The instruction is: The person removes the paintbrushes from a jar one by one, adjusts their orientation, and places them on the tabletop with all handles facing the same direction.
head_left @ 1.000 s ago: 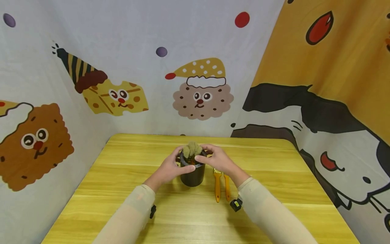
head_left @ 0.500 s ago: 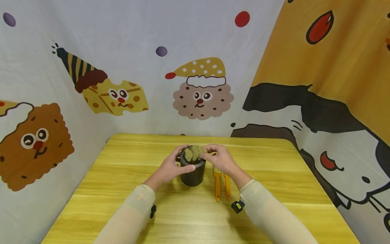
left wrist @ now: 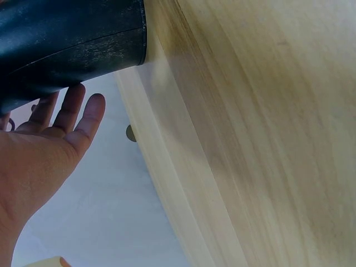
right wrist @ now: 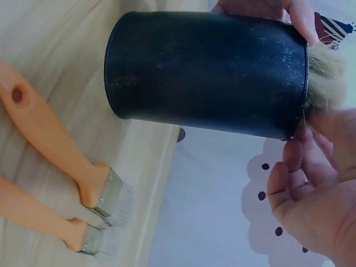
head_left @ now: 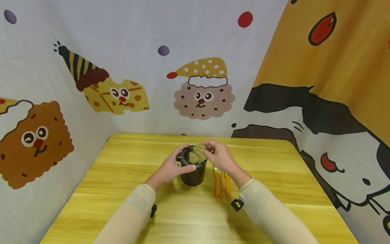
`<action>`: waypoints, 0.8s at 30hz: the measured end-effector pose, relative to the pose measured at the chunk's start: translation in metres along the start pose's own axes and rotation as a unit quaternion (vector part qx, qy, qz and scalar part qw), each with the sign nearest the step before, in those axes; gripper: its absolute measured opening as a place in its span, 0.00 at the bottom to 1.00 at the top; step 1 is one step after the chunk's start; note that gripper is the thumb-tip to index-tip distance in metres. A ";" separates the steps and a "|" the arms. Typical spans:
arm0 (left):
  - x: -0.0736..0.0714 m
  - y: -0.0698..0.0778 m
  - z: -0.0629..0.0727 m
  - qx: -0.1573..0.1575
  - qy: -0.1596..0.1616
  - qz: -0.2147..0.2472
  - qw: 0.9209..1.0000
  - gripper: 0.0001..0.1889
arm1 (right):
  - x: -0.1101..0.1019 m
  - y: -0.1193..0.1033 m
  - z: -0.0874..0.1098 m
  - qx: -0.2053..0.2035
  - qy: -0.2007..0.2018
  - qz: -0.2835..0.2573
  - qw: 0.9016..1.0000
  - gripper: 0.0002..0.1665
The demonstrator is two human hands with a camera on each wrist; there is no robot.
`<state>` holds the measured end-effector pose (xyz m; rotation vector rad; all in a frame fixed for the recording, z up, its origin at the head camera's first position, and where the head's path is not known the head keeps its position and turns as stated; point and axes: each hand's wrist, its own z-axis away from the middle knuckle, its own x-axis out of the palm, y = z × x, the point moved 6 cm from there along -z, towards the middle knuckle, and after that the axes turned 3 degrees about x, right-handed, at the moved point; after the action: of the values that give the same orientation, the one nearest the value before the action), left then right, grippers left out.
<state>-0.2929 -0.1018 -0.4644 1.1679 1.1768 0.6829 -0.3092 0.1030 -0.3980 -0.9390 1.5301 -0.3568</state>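
A black cylindrical pot (head_left: pixel 192 177) stands near the middle of the table. My left hand (head_left: pixel 167 171) grips it from the left, thumb along the near rim and fingers around the far side. Tan bristly tufts (head_left: pixel 196 155) stick up from the pot's mouth and lean right; whatever lies under them inside is hidden. At the right of the rim, my right hand (head_left: pixel 220 157) pinches the tufts between thumb and fingers. The right wrist view shows loose strands on the tufts (right wrist: pixel 328 83) beside the pot's rim, partly covered by the fingers.
Two flat paintbrushes with orange handles, one at the left (head_left: pixel 217 188) and one at the right (head_left: pixel 227 189), lie on the wooden table (head_left: pixel 122 189) to the right of the pot. A cartoon-printed cloth (head_left: pixel 137 34) hangs behind and along the sides.
The tan tufts have sunk lower into the pot and tipped right. My right thumb has drawn back from over the mouth to the right rim. The left hand stays in place.
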 end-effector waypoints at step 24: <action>-0.003 0.000 0.003 0.001 0.002 -0.006 1.000 0.46 | 0.008 -0.008 -0.005 -0.020 -0.103 0.019 0.994 0.10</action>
<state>-0.2909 -0.1060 -0.4637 1.1598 1.1873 0.6764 -0.3105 0.0908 -0.3971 -0.9465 1.3686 -0.1976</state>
